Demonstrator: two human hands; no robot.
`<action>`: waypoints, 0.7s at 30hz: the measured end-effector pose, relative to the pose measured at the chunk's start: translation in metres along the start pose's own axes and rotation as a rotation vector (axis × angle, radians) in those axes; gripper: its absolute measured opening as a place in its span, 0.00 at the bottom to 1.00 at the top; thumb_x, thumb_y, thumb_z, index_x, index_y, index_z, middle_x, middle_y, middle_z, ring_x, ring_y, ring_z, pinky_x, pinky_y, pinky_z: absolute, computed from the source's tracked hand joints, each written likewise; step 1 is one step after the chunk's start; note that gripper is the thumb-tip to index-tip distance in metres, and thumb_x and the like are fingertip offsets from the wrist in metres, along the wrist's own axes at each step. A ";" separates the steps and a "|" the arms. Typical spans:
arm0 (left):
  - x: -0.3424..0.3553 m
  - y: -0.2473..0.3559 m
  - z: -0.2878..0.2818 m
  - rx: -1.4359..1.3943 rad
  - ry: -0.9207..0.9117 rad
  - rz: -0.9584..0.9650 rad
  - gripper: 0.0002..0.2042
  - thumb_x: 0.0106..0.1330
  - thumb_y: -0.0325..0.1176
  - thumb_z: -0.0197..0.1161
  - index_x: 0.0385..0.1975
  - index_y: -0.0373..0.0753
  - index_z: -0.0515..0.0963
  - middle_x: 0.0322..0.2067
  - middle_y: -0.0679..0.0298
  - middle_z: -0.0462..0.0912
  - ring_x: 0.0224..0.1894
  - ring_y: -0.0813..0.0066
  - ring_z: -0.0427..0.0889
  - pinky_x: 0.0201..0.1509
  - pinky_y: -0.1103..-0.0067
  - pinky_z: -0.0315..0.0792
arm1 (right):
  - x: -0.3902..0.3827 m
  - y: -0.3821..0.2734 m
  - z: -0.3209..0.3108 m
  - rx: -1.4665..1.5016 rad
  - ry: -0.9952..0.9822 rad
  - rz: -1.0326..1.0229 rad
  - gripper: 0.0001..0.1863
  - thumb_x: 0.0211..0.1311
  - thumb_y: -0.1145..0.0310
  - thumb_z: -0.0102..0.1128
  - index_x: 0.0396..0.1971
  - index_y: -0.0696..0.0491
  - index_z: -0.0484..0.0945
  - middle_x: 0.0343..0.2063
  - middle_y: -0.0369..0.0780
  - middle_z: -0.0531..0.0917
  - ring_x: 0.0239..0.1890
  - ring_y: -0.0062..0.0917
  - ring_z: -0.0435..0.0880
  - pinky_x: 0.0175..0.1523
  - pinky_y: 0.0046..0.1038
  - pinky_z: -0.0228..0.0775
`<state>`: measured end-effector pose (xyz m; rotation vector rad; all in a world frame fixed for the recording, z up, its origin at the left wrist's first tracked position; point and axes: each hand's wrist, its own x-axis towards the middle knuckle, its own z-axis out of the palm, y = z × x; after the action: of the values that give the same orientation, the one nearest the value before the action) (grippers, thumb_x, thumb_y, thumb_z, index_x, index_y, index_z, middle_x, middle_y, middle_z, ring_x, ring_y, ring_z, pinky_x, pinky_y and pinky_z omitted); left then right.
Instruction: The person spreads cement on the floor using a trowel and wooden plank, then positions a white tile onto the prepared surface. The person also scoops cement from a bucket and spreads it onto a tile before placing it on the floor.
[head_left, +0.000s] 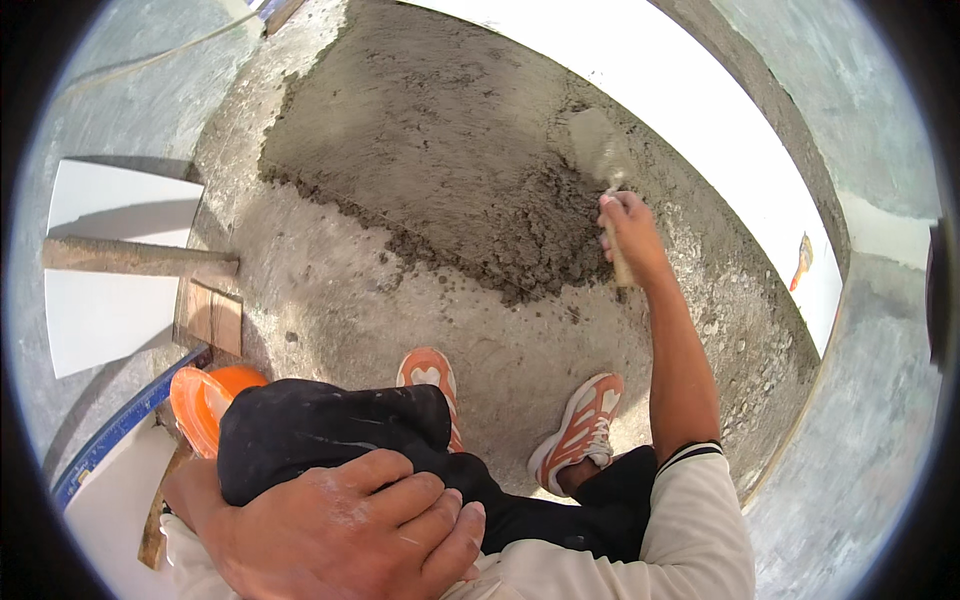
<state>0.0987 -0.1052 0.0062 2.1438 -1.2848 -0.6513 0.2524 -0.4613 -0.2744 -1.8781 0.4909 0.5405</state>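
Note:
My right hand [628, 232] is shut on the pale handle of a trowel [592, 140], whose blade lies on a bed of wet grey mortar [400, 120]. Loose lumps of mortar gather beside the blade. At the bottom, my left hand [338, 515] rests near my dark trouser leg, its fingers curled together; whatever may be under them is hidden. My two shoes stand on the rough floor below the mortar.
A long white board or tile [700, 100] borders the mortar, with a red-handled tool [800, 262] on it. At left are white tiles [110, 320], a wooden bar [140, 258], wood blocks [212, 318], an orange container [195, 405] and a blue level [120, 440]. Grey walls curve around.

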 end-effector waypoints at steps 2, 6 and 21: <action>0.000 0.002 0.001 0.009 0.027 0.016 0.18 0.63 0.38 0.65 0.46 0.29 0.81 0.40 0.57 0.86 0.47 0.62 0.83 0.55 0.69 0.73 | 0.007 0.004 -0.022 0.032 0.057 0.016 0.25 0.76 0.53 0.58 0.58 0.58 0.70 0.35 0.39 0.79 0.22 0.19 0.76 0.24 0.25 0.72; -0.012 -0.001 0.007 -0.004 0.129 0.061 0.16 0.56 0.34 0.65 0.38 0.28 0.80 0.31 0.61 0.81 0.39 0.66 0.81 0.49 0.73 0.73 | 0.019 0.021 -0.058 0.229 0.090 0.058 0.26 0.75 0.50 0.60 0.59 0.57 0.72 0.35 0.40 0.79 0.24 0.21 0.77 0.24 0.26 0.73; -0.038 0.009 0.017 -0.058 0.248 -0.040 0.12 0.56 0.39 0.63 0.18 0.38 0.74 0.17 0.62 0.75 0.26 0.69 0.76 0.41 0.76 0.69 | -0.075 -0.026 0.060 -0.333 -0.274 -0.158 0.17 0.80 0.54 0.52 0.50 0.54 0.73 0.31 0.36 0.78 0.23 0.16 0.76 0.25 0.21 0.70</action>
<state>0.0661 -0.0786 0.0049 2.1306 -1.0803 -0.4163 0.1975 -0.3898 -0.2314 -2.0930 0.0722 0.7968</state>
